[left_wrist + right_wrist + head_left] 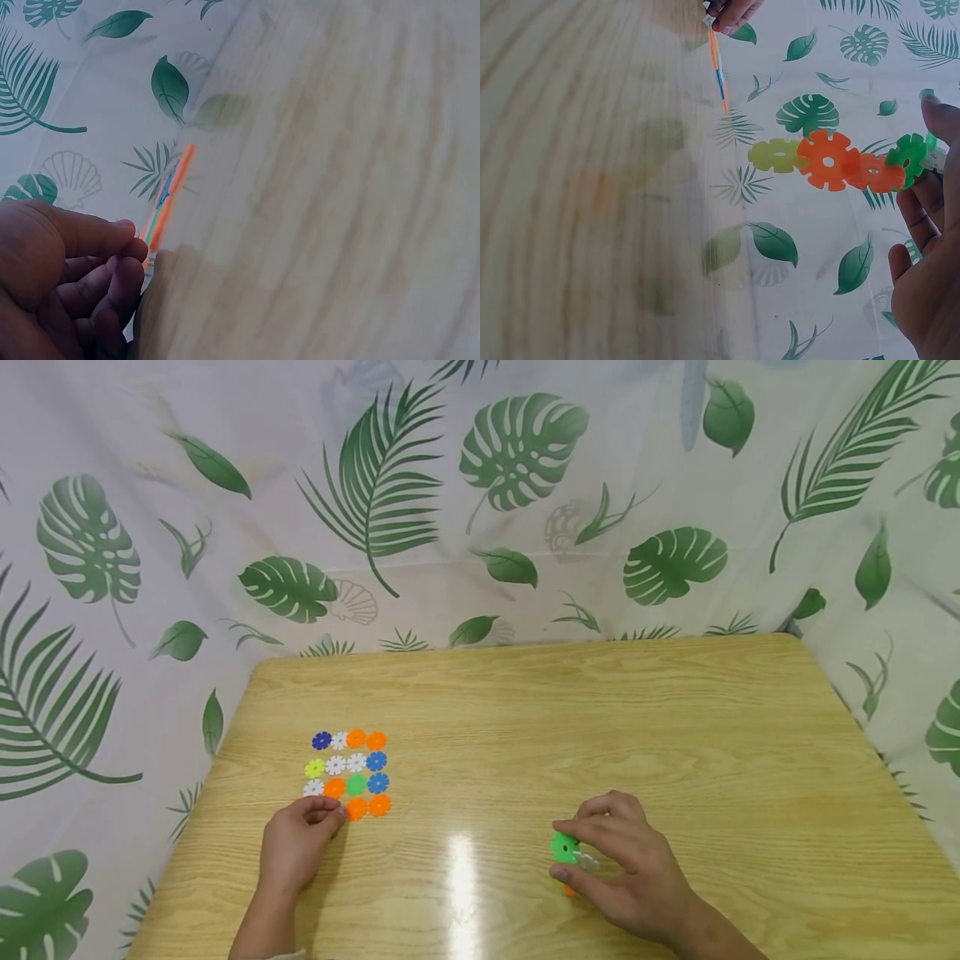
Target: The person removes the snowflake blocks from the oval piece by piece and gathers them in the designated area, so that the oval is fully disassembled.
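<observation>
My left hand (300, 839) is at the near left corner of a block of flat notched plastic discs (356, 785) laid in rows on the table. Its thumb and forefinger come together beside an orange disc (357, 809), and a small white disc (707, 19) shows at these fingertips in the right wrist view. My right hand (630, 868) grips a chain of interlocked discs between thumb and fingers. A green disc (565, 847) and a whitish one (590, 862) show there. Two orange discs (829, 161) and a yellow one (772, 156) extend from the hand, the yellow outermost.
The discs in the rows are blue, white, orange, yellow and green. Beneath lies a wood-grain table (525, 718) with a bright glare strip in front. A leaf-printed cloth (480, 510) hangs behind and beside the table.
</observation>
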The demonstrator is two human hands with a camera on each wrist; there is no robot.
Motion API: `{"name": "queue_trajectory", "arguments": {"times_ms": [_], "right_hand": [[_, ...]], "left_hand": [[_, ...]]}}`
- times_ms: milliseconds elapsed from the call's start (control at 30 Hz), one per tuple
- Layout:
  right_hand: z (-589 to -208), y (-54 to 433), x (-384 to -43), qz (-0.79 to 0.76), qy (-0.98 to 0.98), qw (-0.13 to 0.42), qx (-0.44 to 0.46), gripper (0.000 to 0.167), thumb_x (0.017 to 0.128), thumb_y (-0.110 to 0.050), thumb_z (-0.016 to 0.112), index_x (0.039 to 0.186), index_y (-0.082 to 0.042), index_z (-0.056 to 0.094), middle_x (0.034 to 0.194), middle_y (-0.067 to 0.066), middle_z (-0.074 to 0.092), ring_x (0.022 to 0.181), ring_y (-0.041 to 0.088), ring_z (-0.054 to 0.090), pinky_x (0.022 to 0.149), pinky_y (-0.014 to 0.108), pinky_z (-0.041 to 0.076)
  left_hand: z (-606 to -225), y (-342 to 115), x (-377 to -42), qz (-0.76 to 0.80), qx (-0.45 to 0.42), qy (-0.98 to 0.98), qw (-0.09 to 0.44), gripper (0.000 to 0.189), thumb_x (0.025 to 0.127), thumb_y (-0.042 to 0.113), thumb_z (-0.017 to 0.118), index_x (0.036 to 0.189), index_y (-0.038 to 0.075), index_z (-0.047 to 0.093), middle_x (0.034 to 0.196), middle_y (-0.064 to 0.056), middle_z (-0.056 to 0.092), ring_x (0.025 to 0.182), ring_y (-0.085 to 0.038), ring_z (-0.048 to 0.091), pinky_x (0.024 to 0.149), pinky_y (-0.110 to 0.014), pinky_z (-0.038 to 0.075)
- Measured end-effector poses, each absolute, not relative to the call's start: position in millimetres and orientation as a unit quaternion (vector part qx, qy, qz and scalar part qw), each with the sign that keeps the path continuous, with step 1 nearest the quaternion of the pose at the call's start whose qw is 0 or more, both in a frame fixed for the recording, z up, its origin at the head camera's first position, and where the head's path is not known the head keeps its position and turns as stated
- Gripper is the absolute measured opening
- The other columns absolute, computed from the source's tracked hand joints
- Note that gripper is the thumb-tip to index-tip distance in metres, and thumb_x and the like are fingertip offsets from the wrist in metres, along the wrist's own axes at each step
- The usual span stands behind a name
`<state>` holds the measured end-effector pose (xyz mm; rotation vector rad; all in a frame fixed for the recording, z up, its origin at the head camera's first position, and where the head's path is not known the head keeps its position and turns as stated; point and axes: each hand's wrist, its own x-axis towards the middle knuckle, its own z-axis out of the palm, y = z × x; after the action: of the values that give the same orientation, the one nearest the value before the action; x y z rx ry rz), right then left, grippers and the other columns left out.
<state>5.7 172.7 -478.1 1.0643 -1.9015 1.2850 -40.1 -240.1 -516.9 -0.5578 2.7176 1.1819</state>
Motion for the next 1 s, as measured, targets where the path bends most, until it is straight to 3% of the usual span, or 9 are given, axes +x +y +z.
{"name": "queue_trajectory", "arguments": {"times_ms": [500,1000], "right_hand": [[-477.5,172.3,7.1,0.484,-0.716,0.312,0.394,0.034,0.097,-0.028,0.076,0.115,0.0,0.075,0.089,0.002,0.073,0.092,0.023,0.058,0.098,0.034,0.035],[-484.6,175.3,7.0,0.485,-0.731,0.293,0.38,0.035,0.097,-0.029,0.075,0.119,-0.002,0.074,0.094,0.002,0.074,0.096,0.022,0.058,0.1,0.034,0.035]], "left_hand": [[-515.6,-229.5,-32.3,0.453,-0.164,0.876,0.036,0.022,0.099,0.027,0.071,0.108,0.008,0.074,0.096,-0.005,0.072,0.087,-0.021,0.063,0.072,-0.027,0.052],[-502.6,-192.8,-23.5,0.549,-0.049,0.834,-0.023,0.009,0.097,0.017,0.076,0.099,0.008,0.076,0.09,-0.005,0.073,0.081,-0.019,0.067,0.072,-0.028,0.056]]}}
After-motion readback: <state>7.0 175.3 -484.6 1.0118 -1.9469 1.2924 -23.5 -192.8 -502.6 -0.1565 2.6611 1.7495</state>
